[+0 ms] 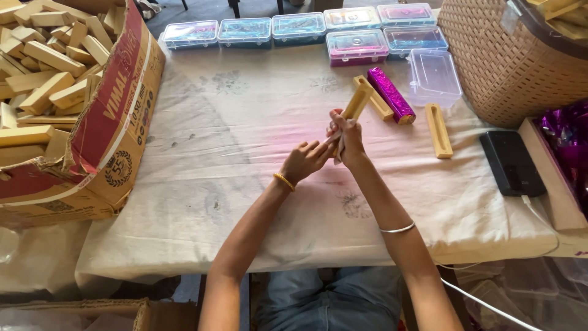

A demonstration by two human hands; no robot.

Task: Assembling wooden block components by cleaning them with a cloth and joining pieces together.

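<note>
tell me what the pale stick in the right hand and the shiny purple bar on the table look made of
Stick in the right hand: probably unfinished wood, pale, matte, squared edges. Purple bar: likely wrapped in metallic foil, with a crinkled, glittery sheen; what is inside cannot be seen.

Small hand-packing workshop, likely home-scale. Bench (245,122) covered with a stained pale cloth. Torn cardboard carton (116,122) at left heaped with identical pale wooden blocks (49,61). Row of clear lidded plastic boxes (300,27) along the far edge (contents bright, unclear). Woven basket (508,67) at right; purple foil-wrapped stick (391,95) and loose wooden holders (438,130) lie between.
</note>
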